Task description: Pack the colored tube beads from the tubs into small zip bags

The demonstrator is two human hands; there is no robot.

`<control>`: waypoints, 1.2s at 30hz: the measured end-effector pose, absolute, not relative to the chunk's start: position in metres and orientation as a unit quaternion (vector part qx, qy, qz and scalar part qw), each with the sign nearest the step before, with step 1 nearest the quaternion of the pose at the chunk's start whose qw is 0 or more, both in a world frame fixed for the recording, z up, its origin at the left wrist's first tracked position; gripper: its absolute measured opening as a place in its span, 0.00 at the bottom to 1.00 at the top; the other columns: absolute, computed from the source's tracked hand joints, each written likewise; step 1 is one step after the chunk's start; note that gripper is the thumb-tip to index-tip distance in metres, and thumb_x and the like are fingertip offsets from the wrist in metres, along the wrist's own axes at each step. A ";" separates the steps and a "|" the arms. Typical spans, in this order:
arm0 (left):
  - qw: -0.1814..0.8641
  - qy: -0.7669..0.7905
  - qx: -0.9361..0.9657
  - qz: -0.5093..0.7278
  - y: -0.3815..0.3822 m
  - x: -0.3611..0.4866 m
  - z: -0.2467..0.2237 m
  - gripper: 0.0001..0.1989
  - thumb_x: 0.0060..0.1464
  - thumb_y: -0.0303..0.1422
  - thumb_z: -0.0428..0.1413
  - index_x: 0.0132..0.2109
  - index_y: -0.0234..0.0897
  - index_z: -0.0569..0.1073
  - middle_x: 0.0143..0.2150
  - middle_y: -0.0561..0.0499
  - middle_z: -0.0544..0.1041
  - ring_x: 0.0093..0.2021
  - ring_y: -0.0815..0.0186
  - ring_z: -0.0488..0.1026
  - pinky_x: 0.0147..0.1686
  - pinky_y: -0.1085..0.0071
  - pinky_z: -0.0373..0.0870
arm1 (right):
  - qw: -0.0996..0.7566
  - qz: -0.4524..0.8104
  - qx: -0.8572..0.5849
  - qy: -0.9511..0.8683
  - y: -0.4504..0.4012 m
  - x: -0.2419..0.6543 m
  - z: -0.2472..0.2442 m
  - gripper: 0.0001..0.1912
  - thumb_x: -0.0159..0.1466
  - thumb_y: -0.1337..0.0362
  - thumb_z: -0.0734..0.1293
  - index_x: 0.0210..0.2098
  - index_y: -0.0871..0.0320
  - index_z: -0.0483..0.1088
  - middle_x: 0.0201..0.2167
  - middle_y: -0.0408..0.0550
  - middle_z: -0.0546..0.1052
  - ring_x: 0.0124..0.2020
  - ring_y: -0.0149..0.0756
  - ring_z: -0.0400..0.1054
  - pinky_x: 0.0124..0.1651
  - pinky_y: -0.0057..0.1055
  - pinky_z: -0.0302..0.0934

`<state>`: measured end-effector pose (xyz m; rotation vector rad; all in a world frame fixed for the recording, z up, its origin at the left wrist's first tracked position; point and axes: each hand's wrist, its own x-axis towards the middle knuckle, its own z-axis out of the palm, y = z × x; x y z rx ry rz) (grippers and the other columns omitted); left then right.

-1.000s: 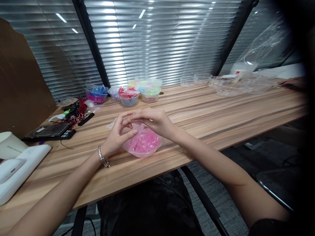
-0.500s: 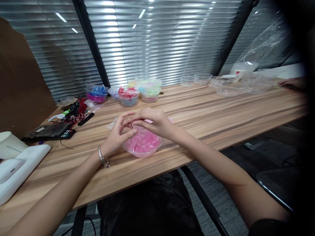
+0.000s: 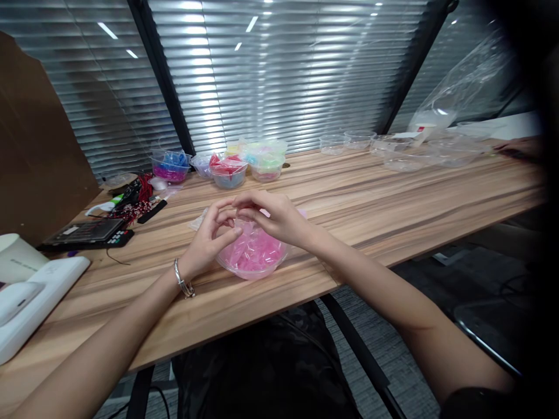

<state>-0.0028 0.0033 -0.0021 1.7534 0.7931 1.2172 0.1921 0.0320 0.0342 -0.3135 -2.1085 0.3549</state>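
Observation:
A round clear bowl (image 3: pixel 254 273) on the table in front of me holds shiny pink pieces (image 3: pixel 264 251), some in crinkled see-through plastic. Over its far left side my left hand (image 3: pixel 215 228) curves, thumb held apart from the bent fingers; I see nothing in its grasp. My right hand (image 3: pixel 273 214) arches above the bowl from the other side. Its thumb and fingers come together near the left fingertips, and whatever they pinch is hidden or too small to name. A silver bracelet (image 3: pixel 183 282) circles my left wrist.
Tubs of coloured pieces (image 3: pixel 229 174) stand by the window blinds. Clear containers (image 3: pixel 410 157) spread along the back right. At left lie a tangle of red and black wires (image 3: pixel 142 195), a black device (image 3: pixel 87 233), a paper cup (image 3: pixel 20 259) and a white charging pad (image 3: pixel 52 297).
My right fingers have shifted slightly and bend a little more at the tips. The left hand has moved only a touch to the left. The bowl stays in place.

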 end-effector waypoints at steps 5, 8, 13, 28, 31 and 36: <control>0.421 0.315 0.699 0.485 0.002 -0.002 -0.001 0.28 0.55 0.36 0.60 0.60 0.44 0.60 0.50 0.46 0.73 0.51 0.58 0.70 0.49 0.62 0.66 | 0.474 0.158 -0.151 -0.853 0.030 0.192 0.034 0.04 0.67 0.66 0.63 0.38 0.60 0.69 0.32 0.45 0.75 0.33 0.31 0.68 0.37 0.27 0.60; 0.419 0.318 0.698 0.486 0.001 -0.002 -0.001 0.28 0.55 0.36 0.60 0.60 0.44 0.60 0.51 0.46 0.72 0.51 0.59 0.70 0.49 0.63 0.66 | 0.476 0.145 -0.141 -0.856 0.031 0.192 0.035 0.03 0.66 0.68 0.64 0.38 0.60 0.71 0.34 0.46 0.77 0.35 0.31 0.70 0.39 0.27 0.60; 0.420 0.327 0.697 0.481 0.001 -0.002 0.000 0.28 0.55 0.36 0.60 0.60 0.43 0.60 0.50 0.46 0.72 0.52 0.58 0.70 0.49 0.63 0.66 | 0.485 0.136 -0.139 -0.853 0.032 0.193 0.036 0.03 0.65 0.68 0.66 0.36 0.60 0.73 0.33 0.47 0.78 0.35 0.32 0.71 0.39 0.28 0.61; 0.426 0.328 0.699 0.471 0.002 -0.003 0.001 0.27 0.56 0.36 0.60 0.60 0.43 0.60 0.53 0.45 0.72 0.52 0.58 0.70 0.50 0.63 0.65 | 0.483 0.084 -0.136 -0.861 0.036 0.193 0.032 0.04 0.63 0.72 0.66 0.34 0.60 0.73 0.32 0.46 0.78 0.34 0.33 0.70 0.38 0.28 0.61; 0.423 0.325 0.699 0.476 0.002 -0.003 0.000 0.27 0.55 0.36 0.60 0.59 0.43 0.60 0.53 0.45 0.71 0.52 0.59 0.69 0.49 0.64 0.65 | 0.490 0.083 -0.119 -0.859 0.037 0.194 0.032 0.04 0.65 0.69 0.66 0.37 0.60 0.74 0.35 0.48 0.79 0.37 0.35 0.71 0.40 0.30 0.63; 0.414 0.326 0.698 0.485 0.002 -0.003 -0.001 0.27 0.55 0.36 0.60 0.59 0.44 0.61 0.54 0.46 0.71 0.53 0.58 0.69 0.51 0.63 0.65 | 0.483 0.089 -0.128 -0.862 0.037 0.194 0.031 0.07 0.66 0.68 0.64 0.40 0.58 0.75 0.39 0.48 0.80 0.40 0.35 0.72 0.42 0.31 0.63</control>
